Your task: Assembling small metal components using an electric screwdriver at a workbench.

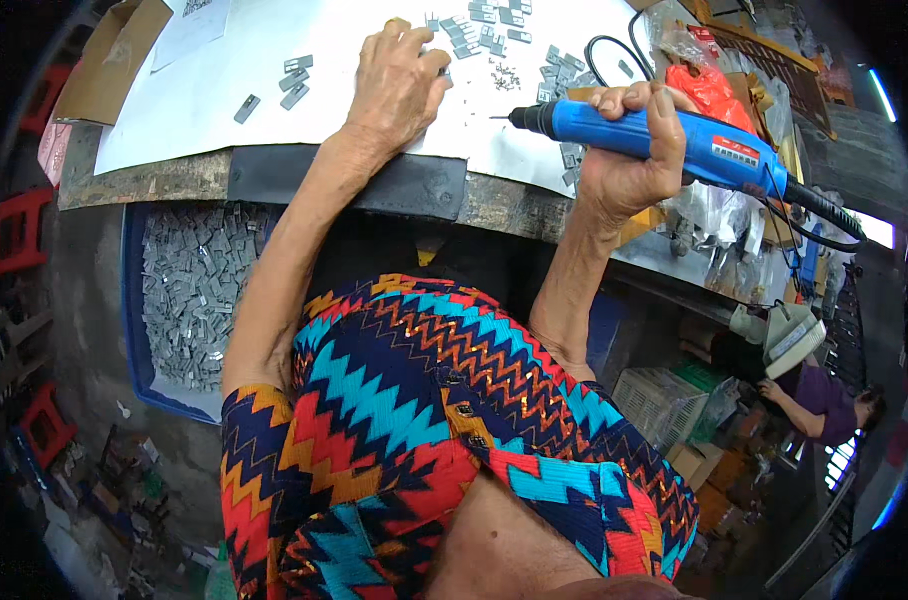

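Screws [505, 76] are risking a scatter if my right hand [624, 182], wrapped round the screwdriver [596, 125], swings low; my left hand [399, 88] is resting half-curled, hold unclear.

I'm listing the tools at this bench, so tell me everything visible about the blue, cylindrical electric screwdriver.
The blue, cylindrical electric screwdriver has a smooth, plastic-looking body, a black nose, a thin dark bit, a red-and-white label and a black ribbed sleeve at its rear. The bare right hand grips its body. In the picture, its bit points left over the white-covered table, its rear slanting lower right. Whether it is running cannot be told.
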The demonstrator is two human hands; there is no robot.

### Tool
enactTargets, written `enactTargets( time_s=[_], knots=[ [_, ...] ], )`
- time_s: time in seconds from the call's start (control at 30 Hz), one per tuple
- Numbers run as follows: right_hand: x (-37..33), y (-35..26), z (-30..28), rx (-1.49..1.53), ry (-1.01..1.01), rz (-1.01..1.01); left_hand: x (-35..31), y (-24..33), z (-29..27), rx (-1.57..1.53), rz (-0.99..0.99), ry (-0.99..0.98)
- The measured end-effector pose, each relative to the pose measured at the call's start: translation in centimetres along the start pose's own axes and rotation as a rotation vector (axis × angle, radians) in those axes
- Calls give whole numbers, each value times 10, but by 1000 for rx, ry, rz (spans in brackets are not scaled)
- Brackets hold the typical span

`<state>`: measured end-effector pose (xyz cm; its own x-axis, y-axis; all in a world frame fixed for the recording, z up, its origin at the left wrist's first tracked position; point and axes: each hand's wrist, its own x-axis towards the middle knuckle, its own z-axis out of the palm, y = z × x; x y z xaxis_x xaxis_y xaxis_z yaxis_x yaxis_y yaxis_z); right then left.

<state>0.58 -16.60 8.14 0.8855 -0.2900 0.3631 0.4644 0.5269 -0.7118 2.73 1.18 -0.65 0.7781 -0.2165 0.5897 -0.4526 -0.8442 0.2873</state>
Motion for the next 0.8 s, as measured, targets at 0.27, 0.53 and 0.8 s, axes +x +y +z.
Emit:
enactTargets(
  time_s=[0.27,0.53,0.8],
  knots=[
    [1,-1,-5,2,15,-10,-11,8,0,-87,-7,-124],
    [3,-3,-8,14,-4,-13,-20,9,-17,-177,72,-144],
    [2,-3,-8,24,-4,-24,-26,24,-25,-136,-76,-73]
  ],
)
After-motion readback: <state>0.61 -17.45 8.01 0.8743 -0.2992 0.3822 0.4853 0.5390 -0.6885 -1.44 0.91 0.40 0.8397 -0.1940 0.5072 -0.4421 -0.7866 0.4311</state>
